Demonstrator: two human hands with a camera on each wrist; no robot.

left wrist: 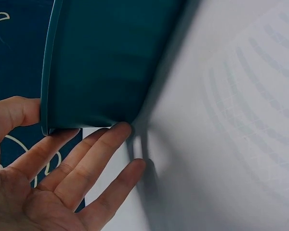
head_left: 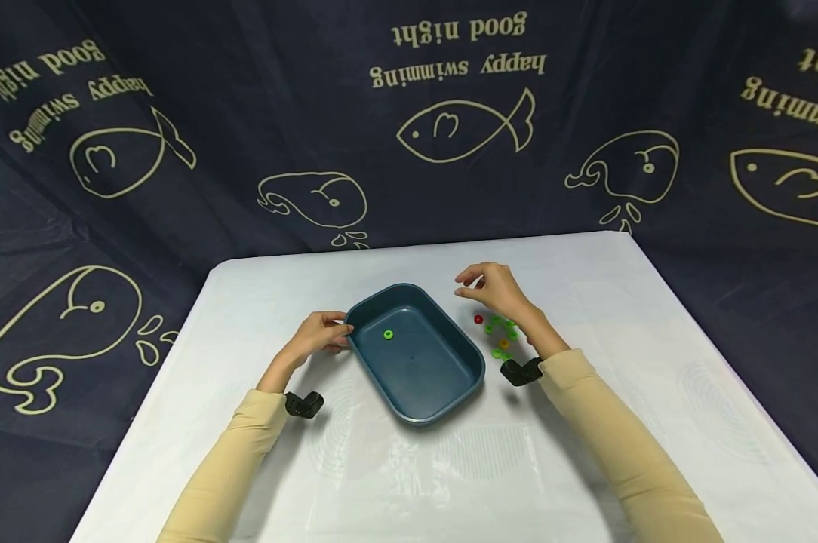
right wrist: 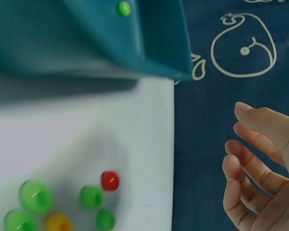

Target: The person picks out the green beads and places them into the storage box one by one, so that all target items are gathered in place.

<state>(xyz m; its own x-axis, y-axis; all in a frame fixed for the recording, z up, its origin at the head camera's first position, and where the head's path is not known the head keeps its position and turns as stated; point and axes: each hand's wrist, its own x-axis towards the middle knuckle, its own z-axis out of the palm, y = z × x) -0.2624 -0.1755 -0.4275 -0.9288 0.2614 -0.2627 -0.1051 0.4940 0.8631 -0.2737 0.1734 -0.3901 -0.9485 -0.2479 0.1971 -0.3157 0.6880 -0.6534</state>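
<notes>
A dark blue plastic basin (head_left: 416,369) lies at a slant on the white table, with one small green ring (head_left: 388,335) inside it. My left hand (head_left: 319,333) pinches its far left corner: the thumb lies over the rim and fingertips (left wrist: 120,129) touch the outer wall. My right hand (head_left: 493,288) hovers beyond a cluster of small rings, fingers loosely bent, with nothing visible between them. That cluster holds a red ring (head_left: 478,320), an orange ring (head_left: 504,344) and several green rings (right wrist: 36,196). My right forearm partly covers it in the head view.
The white tablecloth (head_left: 382,483) spreads under everything. Behind it hangs a dark blue curtain (head_left: 300,98) printed with fish and whales. A black wrist camera (head_left: 304,405) sits on the left wrist, another camera (head_left: 521,372) on the right.
</notes>
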